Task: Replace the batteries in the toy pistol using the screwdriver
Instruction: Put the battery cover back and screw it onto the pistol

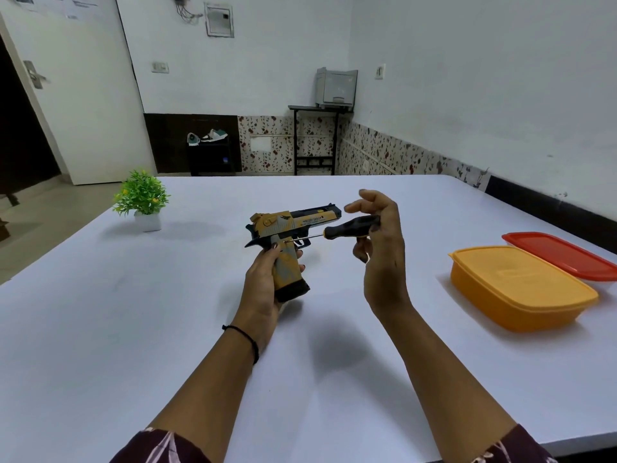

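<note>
Left hand wrapped round toy pistol grip, steadying it above tabletop so right hand, pinching screwdriver handle, can drive tip sideways into screw.

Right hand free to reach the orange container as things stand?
Probably not right away: the right hand is holding the screwdriver against the toy pistol. The table between it and the orange container looks bare, so the path itself seems free.
</note>
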